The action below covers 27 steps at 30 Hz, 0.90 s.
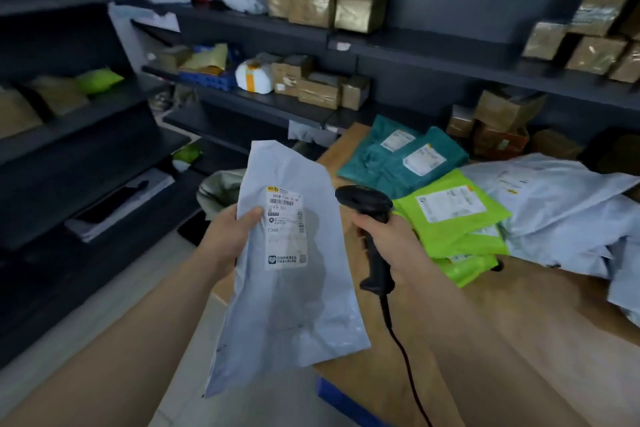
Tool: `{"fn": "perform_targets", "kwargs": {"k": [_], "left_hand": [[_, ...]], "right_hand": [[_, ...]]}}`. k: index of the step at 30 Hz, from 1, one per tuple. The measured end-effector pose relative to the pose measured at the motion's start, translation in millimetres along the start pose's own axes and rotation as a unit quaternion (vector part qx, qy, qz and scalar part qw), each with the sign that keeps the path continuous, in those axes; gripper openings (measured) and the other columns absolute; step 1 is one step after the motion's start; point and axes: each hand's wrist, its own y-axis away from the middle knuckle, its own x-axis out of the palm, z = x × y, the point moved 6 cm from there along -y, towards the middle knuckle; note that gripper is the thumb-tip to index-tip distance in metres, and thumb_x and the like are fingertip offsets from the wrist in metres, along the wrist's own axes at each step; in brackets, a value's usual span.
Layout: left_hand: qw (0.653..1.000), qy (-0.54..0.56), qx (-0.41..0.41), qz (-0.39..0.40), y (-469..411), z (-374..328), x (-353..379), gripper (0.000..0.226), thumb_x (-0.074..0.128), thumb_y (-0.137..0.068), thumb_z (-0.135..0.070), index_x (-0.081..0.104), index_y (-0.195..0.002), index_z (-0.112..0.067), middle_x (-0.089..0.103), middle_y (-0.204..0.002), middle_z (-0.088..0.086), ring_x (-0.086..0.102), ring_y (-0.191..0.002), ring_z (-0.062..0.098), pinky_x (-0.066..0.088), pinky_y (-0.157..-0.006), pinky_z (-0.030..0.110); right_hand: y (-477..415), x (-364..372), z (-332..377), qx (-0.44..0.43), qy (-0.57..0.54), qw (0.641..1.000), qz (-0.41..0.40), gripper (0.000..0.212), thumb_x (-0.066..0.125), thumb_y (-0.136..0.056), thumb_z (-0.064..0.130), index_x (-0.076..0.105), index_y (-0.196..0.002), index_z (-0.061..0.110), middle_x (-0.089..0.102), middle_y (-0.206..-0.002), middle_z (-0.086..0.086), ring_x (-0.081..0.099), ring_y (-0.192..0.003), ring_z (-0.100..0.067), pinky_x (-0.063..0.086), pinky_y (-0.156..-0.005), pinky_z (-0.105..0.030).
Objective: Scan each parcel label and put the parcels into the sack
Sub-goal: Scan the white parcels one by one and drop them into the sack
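**Left hand (228, 236) held parcel, right hand (384, 239) gripped scanner**

Left hand clamped the left edge of a pale grey-blue parcel (294, 305), thumb on the front beside the white label (285, 227), other fingers hidden behind. Parcel was held up in the air, upright, label facing the camera, over the tabletop's (485, 340) left edge. Right hand was curled tight round the handle of a black scanner (363, 199), with its head just right of the label. Scanner cable (398, 333) ran down toward the camera.

On the tabletop behind the right hand: a stack of lime green parcels (453, 215), labels up. Right of them, a heap of pale parcels (561, 215). Farther back, overlapping teal parcels (398, 156) with labels up. A grey-green sack (218, 191) showed partly behind the held parcel, off the tabletop to the left, mostly hidden. Dark shelves (259, 104) at the back carried brown boxes (311, 3) and mixed packages, blurred.
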Motion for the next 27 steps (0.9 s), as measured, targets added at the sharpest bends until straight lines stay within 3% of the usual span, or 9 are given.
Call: {"fn": "perform_targets", "kwargs": {"k": [7, 10, 12, 14, 18, 24, 27], "left_hand": [[0.998, 0.023, -0.008, -0.055, -77, -4, -175, 0.012, 0.06, -0.094, -0.024, 0.068, -0.097, -0.017, 0.075, -0.096, 0.005, 0.072, -0.087, 0.024, 0.056, -0.081, 0.04], [0.997, 0.017, -0.006, -0.07, -116, -8, -242, 0.012, 0.061, -0.093, -0.026, 0.069, -0.096, -0.018, 0.075, -0.096, 0.004, 0.072, -0.084, 0.021, 0.056, -0.076, 0.036], [0.997, 0.014, -0.005, -0.077, -145, -13, -276, 0.015, 0.06, -0.094, -0.027, 0.069, -0.098, -0.016, 0.075, -0.095, 0.002, 0.072, -0.082, 0.018, 0.056, -0.071, 0.032], [0.997, 0.017, -0.006, -0.08, -175, -16, -298, 0.02, 0.06, -0.094, -0.028, 0.067, -0.105, -0.012, 0.073, -0.099, 0.004, 0.071, -0.088, 0.021, 0.056, -0.079, 0.036], [0.997, 0.039, -0.011, -0.066, -245, -18, -310, 0.028, 0.058, -0.095, -0.026, 0.064, -0.117, -0.009, 0.071, -0.11, 0.008, 0.068, -0.1, 0.027, 0.053, -0.092, 0.044], [0.997, 0.071, -0.015, -0.013, -363, -24, -273, 0.017, 0.058, -0.096, -0.022, 0.065, -0.109, -0.014, 0.072, -0.107, 0.006, 0.069, -0.095, 0.022, 0.054, -0.078, 0.034], [0.998, 0.049, -0.029, 0.025, -420, -25, -244, 0.012, 0.059, -0.095, -0.023, 0.067, -0.102, -0.017, 0.073, -0.103, 0.003, 0.07, -0.094, 0.02, 0.054, -0.078, 0.033]], "right_hand": [[-48, 179, 8, 0.024, 0.013, 0.999, 0.04, 0.024, 0.074, -0.085, 0.033, 0.067, -0.081, 0.01, 0.064, -0.061, 0.0, 0.058, -0.05, -0.012, 0.048, -0.051, -0.025], [-68, 246, 12, 0.03, -0.011, 0.999, 0.037, 0.022, 0.076, -0.083, 0.032, 0.066, -0.074, 0.015, 0.064, -0.053, 0.006, 0.06, -0.048, -0.008, 0.049, -0.048, -0.021], [-83, 279, 13, 0.045, -0.02, 0.998, 0.028, 0.02, 0.076, -0.083, 0.031, 0.067, -0.081, 0.013, 0.07, -0.066, 0.002, 0.065, -0.056, -0.012, 0.054, -0.054, -0.024], [-101, 302, 12, 0.065, -0.022, 0.997, 0.021, 0.028, 0.075, -0.085, 0.032, 0.067, -0.09, 0.005, 0.068, -0.076, -0.008, 0.063, -0.057, -0.017, 0.052, -0.053, -0.028], [-147, 327, 12, 0.091, -0.046, 0.995, -0.016, 0.028, 0.072, -0.088, 0.028, 0.066, -0.097, 0.003, 0.064, -0.073, -0.006, 0.056, -0.053, -0.016, 0.045, -0.051, -0.027], [-239, 342, 15, 0.114, -0.074, 0.99, -0.048, 0.031, 0.071, -0.089, 0.026, 0.066, -0.107, 0.002, 0.064, -0.076, -0.007, 0.056, -0.059, -0.017, 0.046, -0.059, -0.03], [-284, 346, 16, 0.133, -0.089, 0.985, -0.057, 0.031, 0.071, -0.089, 0.028, 0.065, -0.107, 0.004, 0.064, -0.078, -0.005, 0.057, -0.064, -0.018, 0.048, -0.062, -0.033]]}}
